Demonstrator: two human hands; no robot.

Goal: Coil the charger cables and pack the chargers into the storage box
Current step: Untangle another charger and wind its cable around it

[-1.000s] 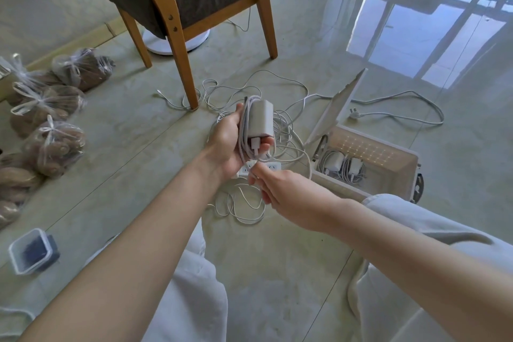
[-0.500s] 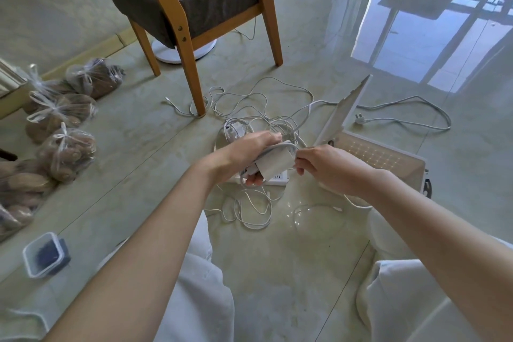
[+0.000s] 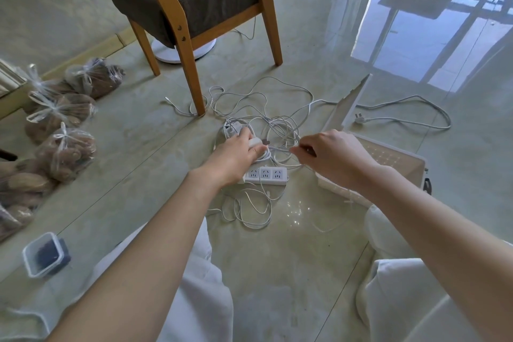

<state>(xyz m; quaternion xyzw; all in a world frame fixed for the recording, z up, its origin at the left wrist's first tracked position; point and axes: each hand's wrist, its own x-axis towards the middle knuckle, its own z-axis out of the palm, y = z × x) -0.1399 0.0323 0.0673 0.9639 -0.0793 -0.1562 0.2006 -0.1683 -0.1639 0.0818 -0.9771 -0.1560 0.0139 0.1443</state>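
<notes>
On the floor, one three-socket power strip (image 3: 266,175) lies nearest, just beyond it the left hand (image 3: 236,157) grips one white charger (image 3: 256,144) while the right hand (image 3: 334,159) pinches one thin cable (image 3: 283,149) beside the single open storage box (image 3: 411,172), a second charger (image 3: 231,130) farther off in the tangle.

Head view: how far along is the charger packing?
Done: the storage box stands open, lid up; most of its inside is hidden behind the right hand. In hand: the left hand grips a white charger in the floor pile; the right hand pinches a thin cable. Left: tangled cables lie loose around the power strip, with a second charger among them.
</notes>
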